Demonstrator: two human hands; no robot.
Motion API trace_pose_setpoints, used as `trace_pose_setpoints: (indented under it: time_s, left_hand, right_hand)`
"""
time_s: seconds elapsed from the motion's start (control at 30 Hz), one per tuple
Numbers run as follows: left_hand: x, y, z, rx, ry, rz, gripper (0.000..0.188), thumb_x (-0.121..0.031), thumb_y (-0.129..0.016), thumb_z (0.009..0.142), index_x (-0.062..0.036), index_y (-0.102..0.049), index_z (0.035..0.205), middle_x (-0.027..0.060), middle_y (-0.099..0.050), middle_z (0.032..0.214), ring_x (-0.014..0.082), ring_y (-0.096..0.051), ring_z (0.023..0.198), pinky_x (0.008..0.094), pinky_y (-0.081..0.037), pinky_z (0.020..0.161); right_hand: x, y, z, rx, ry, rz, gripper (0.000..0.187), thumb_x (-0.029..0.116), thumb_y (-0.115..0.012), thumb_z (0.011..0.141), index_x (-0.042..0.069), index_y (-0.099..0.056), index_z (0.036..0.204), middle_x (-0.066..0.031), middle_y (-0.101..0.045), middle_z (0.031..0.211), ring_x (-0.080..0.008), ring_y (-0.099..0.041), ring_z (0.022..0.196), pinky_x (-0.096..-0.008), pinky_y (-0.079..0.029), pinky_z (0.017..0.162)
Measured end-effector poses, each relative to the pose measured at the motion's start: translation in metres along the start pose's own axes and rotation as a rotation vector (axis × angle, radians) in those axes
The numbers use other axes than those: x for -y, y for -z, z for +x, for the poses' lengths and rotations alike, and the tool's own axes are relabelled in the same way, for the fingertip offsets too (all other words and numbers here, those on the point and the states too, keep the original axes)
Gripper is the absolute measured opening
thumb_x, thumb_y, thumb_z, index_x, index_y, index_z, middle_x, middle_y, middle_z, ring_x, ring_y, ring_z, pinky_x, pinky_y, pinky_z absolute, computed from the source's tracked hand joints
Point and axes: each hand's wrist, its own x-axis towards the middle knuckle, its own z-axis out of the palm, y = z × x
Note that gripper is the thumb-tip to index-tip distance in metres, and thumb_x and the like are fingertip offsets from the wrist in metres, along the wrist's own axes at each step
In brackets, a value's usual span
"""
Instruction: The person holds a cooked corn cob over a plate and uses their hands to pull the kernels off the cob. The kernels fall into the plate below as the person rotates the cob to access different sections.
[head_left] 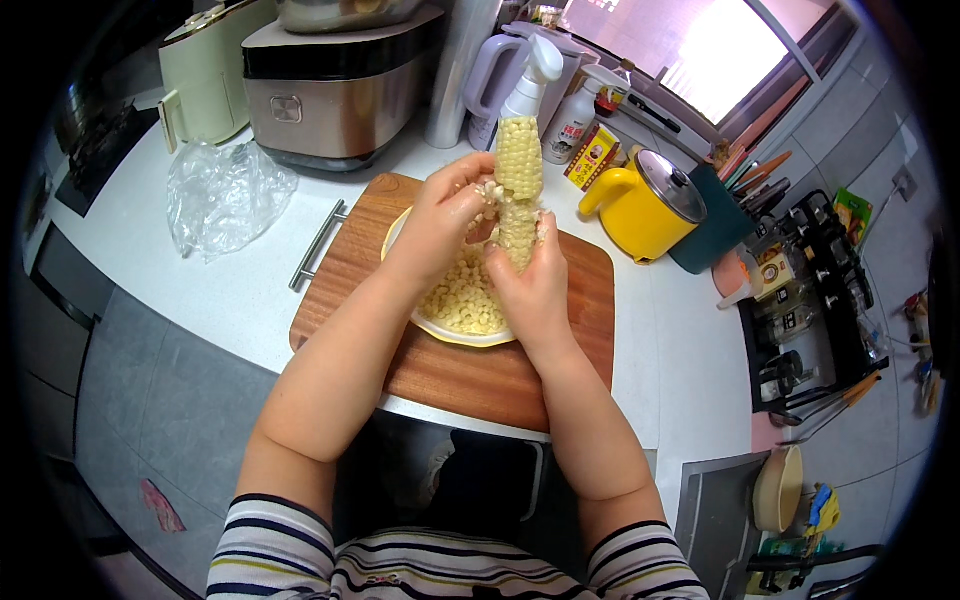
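Observation:
A pale yellow corn cob [519,165] stands nearly upright above the bowl, its upper part still covered in kernels and its lower part stripped. My right hand [534,292] is wrapped round the stripped lower end. Against the left side of the cob, my left hand [440,222] has its fingers curled in, with loose corn kernels [488,196] at the fingertips. Under both hands a light bowl [470,340] with a yellowish rim holds a heap of kernels [462,300]. It rests on a brown wooden cutting board [350,270]; my hands hide part of the bowl.
A crumpled clear plastic bag [228,195] lies left of the board, before a rice cooker [335,100]. Behind the cob stand a white spray bottle [532,85] and a purple jug [490,75]. A yellow electric pot [645,215] and a black rack [810,300] are at right.

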Motion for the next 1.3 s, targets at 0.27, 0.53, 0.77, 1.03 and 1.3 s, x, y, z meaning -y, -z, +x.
trace_pose_setpoints:
  time_s: [0.27, 0.53, 0.77, 1.03, 1.3]
  left_hand:
    - [-0.0018, 0.0036, -0.0003, 0.072, 0.002, 0.127, 0.044, -0.021, -0.055, 0.086, -0.0018, -0.054, 0.125, -0.0037, -0.058, 0.090, 0.0023, -0.046, 0.070, 0.0174, -0.033, 0.055]
    - [0.0024, 0.0009, -0.0003, 0.024, -0.011, 0.019, 0.040, -0.015, -0.052, 0.085, -0.0015, -0.056, 0.122, -0.0022, -0.058, 0.089, 0.0033, -0.045, 0.066, 0.0186, -0.034, 0.055]
    - [-0.0001, 0.0015, 0.0000, 0.048, 0.010, 0.133, 0.039, -0.018, -0.052, 0.086, -0.0030, -0.056, 0.123, -0.0015, -0.059, 0.094, 0.0045, -0.048, 0.069, 0.0194, -0.036, 0.057]
    - [0.0027, 0.0061, 0.0007, 0.058, 0.007, 0.072, 0.037, -0.021, -0.053, 0.088, -0.0049, -0.057, 0.121, -0.0025, -0.059, 0.094, 0.0043, -0.048, 0.074, 0.0204, -0.037, 0.059]
    - [-0.0006, 0.0046, -0.0003, 0.071, 0.022, 0.104, 0.038, -0.028, -0.056, 0.088, -0.0062, -0.057, 0.120, -0.0025, -0.059, 0.094, 0.0052, -0.048, 0.078, 0.0205, -0.037, 0.061]
  right_hand:
    - [-0.0013, 0.0000, 0.0007, 0.000, 0.052, -0.040, 0.041, 0.007, -0.062, 0.083, -0.001, -0.045, 0.120, -0.0152, -0.063, 0.102, -0.0214, -0.064, 0.094, -0.0337, -0.050, 0.081]
    - [0.0003, -0.0015, -0.0002, -0.024, 0.009, -0.068, 0.038, 0.006, -0.062, 0.083, -0.002, -0.045, 0.117, -0.0167, -0.064, 0.103, -0.0241, -0.065, 0.095, -0.0347, -0.050, 0.082]
    - [0.0031, 0.0002, 0.0004, -0.018, 0.021, -0.045, 0.038, 0.006, -0.061, 0.083, -0.002, -0.045, 0.116, -0.0160, -0.064, 0.102, -0.0223, -0.064, 0.094, -0.0339, -0.049, 0.082]
    - [0.0018, -0.0011, 0.0000, -0.030, 0.034, -0.055, 0.037, 0.006, -0.062, 0.083, -0.002, -0.045, 0.115, -0.0168, -0.063, 0.102, -0.0226, -0.064, 0.094, -0.0347, -0.049, 0.081]
    - [-0.0007, -0.0006, 0.0002, -0.032, 0.050, -0.080, 0.037, 0.006, -0.062, 0.083, -0.002, -0.045, 0.114, -0.0168, -0.064, 0.099, -0.0240, -0.065, 0.091, -0.0350, -0.050, 0.079]
